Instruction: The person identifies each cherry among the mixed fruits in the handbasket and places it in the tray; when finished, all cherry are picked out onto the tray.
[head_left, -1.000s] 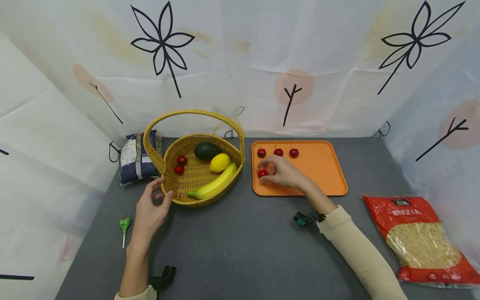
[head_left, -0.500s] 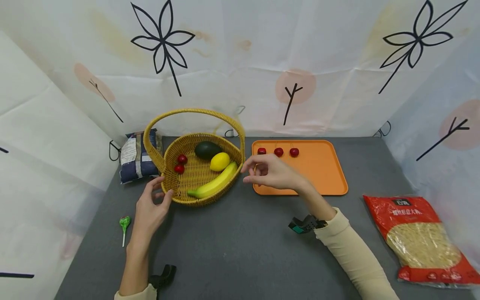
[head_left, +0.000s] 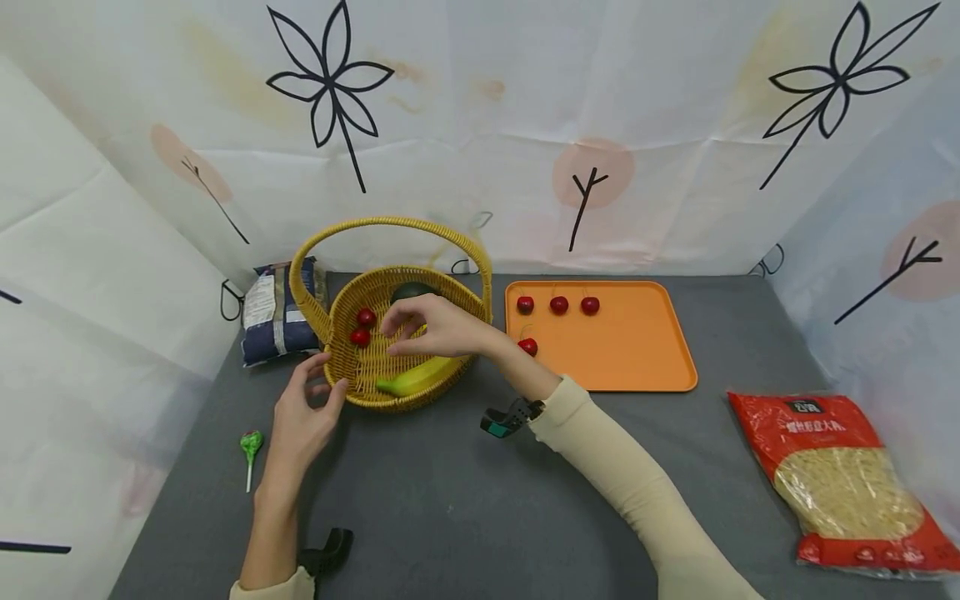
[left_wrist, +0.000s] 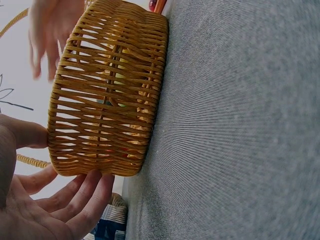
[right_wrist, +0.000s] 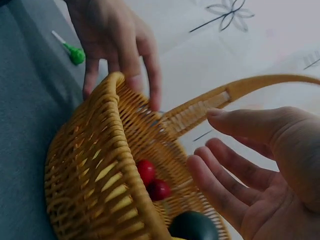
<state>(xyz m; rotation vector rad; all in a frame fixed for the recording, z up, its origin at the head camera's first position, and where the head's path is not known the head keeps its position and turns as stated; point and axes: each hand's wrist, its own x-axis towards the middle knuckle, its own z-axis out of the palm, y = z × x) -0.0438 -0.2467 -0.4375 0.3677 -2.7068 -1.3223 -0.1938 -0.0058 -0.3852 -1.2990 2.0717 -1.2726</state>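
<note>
My left hand (head_left: 303, 421) holds the left end of the yellow wicker basket (left_wrist: 107, 95), thumb at the rim and fingers against the outer wall. Over the basket hovers my right hand (head_left: 435, 325), thumb and fingers apart, nothing between them in the right wrist view. Inside lie two red cherries (right_wrist: 152, 180), a dark green avocado (head_left: 411, 291) and a banana (head_left: 416, 379); a lemon is mostly hidden under the right hand. On the orange tray (head_left: 622, 350), three cherries (head_left: 558, 305) line the back, and another cherry (head_left: 528, 347) sits near the left edge beside my forearm.
A dark blue and white packet (head_left: 273, 317) stands behind the basket at left. The green lollipop (head_left: 251, 446) lies left of my left forearm. At far right is a red bag of pasta (head_left: 840, 475). Printed white cloth (head_left: 480, 167) encloses the grey tabletop.
My right hand has moved left, from the front-left cherry on the tray to above the basket. That cherry stays on the tray. The left hand keeps its place at the basket.
</note>
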